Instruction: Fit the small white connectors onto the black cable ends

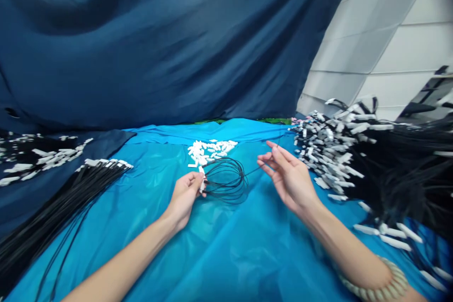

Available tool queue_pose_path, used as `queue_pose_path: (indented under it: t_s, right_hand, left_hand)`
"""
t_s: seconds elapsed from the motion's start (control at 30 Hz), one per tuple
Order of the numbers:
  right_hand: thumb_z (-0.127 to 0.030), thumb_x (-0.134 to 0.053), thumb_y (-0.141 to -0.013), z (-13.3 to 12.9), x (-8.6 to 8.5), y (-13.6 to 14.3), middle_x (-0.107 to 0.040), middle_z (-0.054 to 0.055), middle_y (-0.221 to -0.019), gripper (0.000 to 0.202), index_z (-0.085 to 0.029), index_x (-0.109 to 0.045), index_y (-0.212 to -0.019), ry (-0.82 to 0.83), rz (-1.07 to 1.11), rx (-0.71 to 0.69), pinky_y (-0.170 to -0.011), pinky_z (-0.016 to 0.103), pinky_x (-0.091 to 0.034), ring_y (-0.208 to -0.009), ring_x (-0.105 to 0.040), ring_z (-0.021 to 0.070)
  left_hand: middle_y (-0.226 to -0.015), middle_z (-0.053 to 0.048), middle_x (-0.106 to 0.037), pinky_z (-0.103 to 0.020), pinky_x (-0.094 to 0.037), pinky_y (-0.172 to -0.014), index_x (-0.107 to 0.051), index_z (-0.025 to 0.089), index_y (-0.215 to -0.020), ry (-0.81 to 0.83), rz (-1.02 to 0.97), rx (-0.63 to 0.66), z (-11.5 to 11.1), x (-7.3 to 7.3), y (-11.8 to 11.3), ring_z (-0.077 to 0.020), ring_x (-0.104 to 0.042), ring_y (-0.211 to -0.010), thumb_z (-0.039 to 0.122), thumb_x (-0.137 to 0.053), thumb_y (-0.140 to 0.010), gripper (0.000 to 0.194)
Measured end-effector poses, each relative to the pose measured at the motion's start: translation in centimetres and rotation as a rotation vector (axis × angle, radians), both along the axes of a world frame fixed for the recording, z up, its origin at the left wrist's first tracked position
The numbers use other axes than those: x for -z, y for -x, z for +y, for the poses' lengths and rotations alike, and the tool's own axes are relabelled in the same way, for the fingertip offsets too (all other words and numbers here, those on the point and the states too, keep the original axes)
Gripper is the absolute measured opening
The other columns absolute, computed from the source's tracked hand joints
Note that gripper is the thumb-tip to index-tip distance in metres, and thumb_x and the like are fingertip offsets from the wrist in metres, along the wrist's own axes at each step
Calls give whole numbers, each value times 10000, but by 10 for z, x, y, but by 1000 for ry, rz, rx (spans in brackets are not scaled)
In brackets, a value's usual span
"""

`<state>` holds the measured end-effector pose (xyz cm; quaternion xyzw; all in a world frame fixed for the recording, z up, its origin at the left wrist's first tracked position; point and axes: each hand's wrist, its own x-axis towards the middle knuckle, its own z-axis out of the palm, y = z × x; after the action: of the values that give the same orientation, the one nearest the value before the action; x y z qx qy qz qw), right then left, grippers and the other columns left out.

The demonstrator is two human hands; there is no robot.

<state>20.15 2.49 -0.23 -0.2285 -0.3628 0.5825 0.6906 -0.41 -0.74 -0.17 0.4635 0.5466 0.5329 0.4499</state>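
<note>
My left hand (187,194) pinches white end pieces joined to a looped black cord (226,181), and the loops stick out to the right over the blue cloth. To the right, my right hand (288,174) is raised with thumb and index finger together at a thin black strand leading from the loops. Its other fingers are partly curled. Just behind the left hand lies a small pile of white pieces (212,150) on the cloth.
Black cords with white ends (332,146) make a large heap on the right. On the left lies a straight bundle of black cords (67,203), with more white-tipped cords (46,158) behind it. A dark blue cloth (159,47) hangs at the back; bright blue cloth (230,255) covers the work surface.
</note>
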Motion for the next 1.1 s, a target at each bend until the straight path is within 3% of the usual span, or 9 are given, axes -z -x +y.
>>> queue_pose_path:
  t_s: [0.07,0.13,0.23,0.33,0.4,0.53,1.1]
  right_hand:
    - [-296,-617,-722,2,-3,-5,-518,-12,-679,291,-170,-586,-982,21,15,80,-465,163,-429,-543,-515,55]
    - [-288,-595,-742,-3,-6,-7,-494,-14,-682,273,-194,-596,-998,-85,-133,215,-367,148,-305,-440,-400,19]
    - [-212,-583,-752,-19,-8,-1,-526,4,-692,174,-200,-646,-914,-424,-572,390,-428,187,-324,-507,-422,47]
    - [-149,-576,-752,-33,-8,7,-570,16,-728,113,-175,-656,-828,-726,-885,371,-539,221,-376,-626,-481,82]
    - [-146,-562,-762,-38,-7,12,-575,16,-718,92,-159,-646,-798,-811,-984,364,-586,251,-377,-643,-474,95]
    - [-146,-544,-768,-40,-7,16,-566,11,-686,89,-152,-631,-751,-826,-1084,364,-584,274,-348,-625,-429,106]
    - [-130,-529,-776,-41,-5,17,-572,10,-689,86,-148,-608,-746,-876,-1074,364,-581,284,-332,-604,-413,99]
  left_hand:
    - [-587,16,-474,-194,-364,-491,-520,116,-703,-12,44,17,-4,-1,-5,-77,-421,-532,376,-565,-692,264]
    - [-586,14,-479,-199,-374,-489,-519,121,-698,-33,100,33,-8,-2,-10,-82,-429,-531,375,-549,-706,256]
    - [-594,10,-493,-205,-385,-491,-509,128,-684,-56,145,83,-15,-5,-16,-89,-448,-534,372,-524,-728,248]
    - [-578,14,-497,-206,-392,-506,-493,136,-664,-62,139,139,-22,-8,-21,-88,-457,-526,364,-510,-744,243]
    - [-575,17,-499,-205,-395,-512,-483,140,-655,-71,121,168,-26,-8,-22,-86,-459,-530,362,-508,-749,242]
    - [-581,17,-504,-195,-396,-501,-483,140,-657,-85,95,187,-29,-7,-23,-82,-462,-534,358,-511,-752,239]
    - [-569,21,-498,-184,-396,-482,-490,136,-655,-88,57,206,-32,-10,-25,-71,-455,-515,342,-532,-743,229]
